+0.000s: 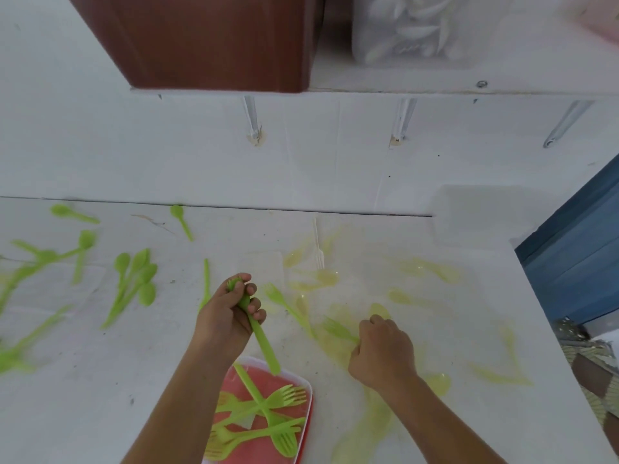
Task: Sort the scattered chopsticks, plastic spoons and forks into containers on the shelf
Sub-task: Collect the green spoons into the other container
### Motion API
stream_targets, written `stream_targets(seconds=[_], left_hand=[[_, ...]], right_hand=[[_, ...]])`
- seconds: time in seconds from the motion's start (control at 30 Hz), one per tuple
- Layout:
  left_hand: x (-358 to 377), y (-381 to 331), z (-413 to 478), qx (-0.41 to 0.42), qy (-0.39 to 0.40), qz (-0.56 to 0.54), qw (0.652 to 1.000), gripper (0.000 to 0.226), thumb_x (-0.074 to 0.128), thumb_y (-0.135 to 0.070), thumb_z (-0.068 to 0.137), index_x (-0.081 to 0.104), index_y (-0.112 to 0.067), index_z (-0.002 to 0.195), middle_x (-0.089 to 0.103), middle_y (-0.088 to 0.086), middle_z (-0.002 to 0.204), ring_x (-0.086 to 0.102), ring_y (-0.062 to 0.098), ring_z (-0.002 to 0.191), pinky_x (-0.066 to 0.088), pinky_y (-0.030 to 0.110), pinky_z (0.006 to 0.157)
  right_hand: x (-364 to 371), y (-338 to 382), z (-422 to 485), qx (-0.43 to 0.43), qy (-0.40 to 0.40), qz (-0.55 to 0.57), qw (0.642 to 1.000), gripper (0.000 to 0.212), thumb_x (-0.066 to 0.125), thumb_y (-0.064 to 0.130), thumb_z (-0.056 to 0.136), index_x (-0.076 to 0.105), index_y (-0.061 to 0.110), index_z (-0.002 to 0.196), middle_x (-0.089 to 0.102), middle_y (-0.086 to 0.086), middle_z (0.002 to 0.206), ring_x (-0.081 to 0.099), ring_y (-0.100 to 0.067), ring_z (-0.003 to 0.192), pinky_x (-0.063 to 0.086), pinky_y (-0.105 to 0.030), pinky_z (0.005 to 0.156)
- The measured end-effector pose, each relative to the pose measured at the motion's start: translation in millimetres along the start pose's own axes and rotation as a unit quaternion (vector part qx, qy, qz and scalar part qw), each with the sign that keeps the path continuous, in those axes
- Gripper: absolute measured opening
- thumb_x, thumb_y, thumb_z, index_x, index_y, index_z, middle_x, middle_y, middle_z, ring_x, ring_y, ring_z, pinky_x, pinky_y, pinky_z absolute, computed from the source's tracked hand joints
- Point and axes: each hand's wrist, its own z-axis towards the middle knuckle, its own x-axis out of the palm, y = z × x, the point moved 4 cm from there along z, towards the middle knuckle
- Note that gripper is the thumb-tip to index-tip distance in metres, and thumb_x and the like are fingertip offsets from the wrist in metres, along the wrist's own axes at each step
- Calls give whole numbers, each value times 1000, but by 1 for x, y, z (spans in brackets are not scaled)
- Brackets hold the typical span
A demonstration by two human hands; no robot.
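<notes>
1. Closest to the camera in the head view, the red tray sits on the white table and holds a loose heap of green forks lying crosswise.
2. Just above it, the left hand is fisted round a green utensil. The head is hidden in the fist, and the handle slants down to the tray's far rim.
3. Beside the tray, the right hand lies knuckles up with fingers curled. It seems to pinch the handle end of a loose fork lying flat, tines pointing away to the left.
4. Done well, this pick probably means tipping the thin handle up off the table first. The loose fork then joins the left hand's bundle with its tines facing the same way.
5. That fork is slim, bright green plastic. Pale yellow spoons lie around it, translucent and blurred, and could be snagged along with it.
6. Green spoons lie scattered well to the left.
7. Overhead, the shelf carries a brown box and a clear tub of white cutlery.
</notes>
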Motion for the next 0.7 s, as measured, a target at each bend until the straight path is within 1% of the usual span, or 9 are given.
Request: stream_targets(seconds=[0.07,0.13,0.23,0.3,0.33,0.43,0.5,0.63,0.7], left_hand=[[-5,-9,-4,1,12,4,1000,17,43,-12,106,59,-8,102,53,5,77,42,19,53,40,27,49],[-15,-20,-9,7,26,16,1000,16,46,-16,106,59,-8,103,53,6,78,43,20,54,41,28,50],[-32,-35,-19,22,39,34,998,20,43,-17,108,59,-7,105,53,6,79,46,21,55,43,31,50],[-41,-40,-30,13,56,42,997,21,40,-15,109,59,-7,105,55,7,81,53,24,61,49,33,55],[-46,-43,-36,1,66,44,997,22,39,-15,110,59,-7,105,59,9,83,58,27,66,53,35,60],[-65,-53,-56,-29,99,23,994,25,40,-20,109,61,-6,104,67,15,92,69,35,87,57,46,81],[-84,-64,-66,-44,95,-1,995,24,44,-22,108,62,-6,104,67,17,94,69,37,90,54,50,86],[-123,-86,-70,-57,78,8,995,23,49,-25,105,63,-7,108,58,12,88,58,30,72,50,43,71],[-137,-92,-68,-67,75,3,995,25,49,-27,106,63,-6,108,55,9,83,51,25,66,49,39,65]], right_hand=[[-12,-3,-4,18,-21,57,998,14,52,28,83,58,19,93,56,3,100,56,-22,98,50,-33,75],[-30,-8,-11,62,-71,169,981,3,57,19,80,57,22,79,60,7,81,58,-17,78,53,-33,66],[-61,14,-29,97,-102,378,915,17,67,8,84,66,22,74,67,4,70,59,-8,63,48,-23,58],[-77,66,-41,62,-53,520,850,17,69,1,86,72,18,81,73,-2,71,62,-8,60,48,-23,62],[-80,97,-49,44,-25,554,831,18,68,-1,87,73,16,85,75,-3,72,65,-11,61,50,-25,63],[-61,183,-73,31,5,515,856,20,67,5,87,74,23,85,76,2,74,71,-12,65,57,-27,63],[-44,226,-86,33,-8,490,871,14,67,11,84,73,24,81,74,5,73,70,-10,65,57,-26,64],[-26,284,-100,3,-110,438,892,8,66,17,82,67,16,74,67,2,66,58,-19,63,45,-31,55],[-22,304,-100,-36,-117,421,899,11,64,15,82,66,13,72,65,0,64,54,-23,61,45,-37,54]])
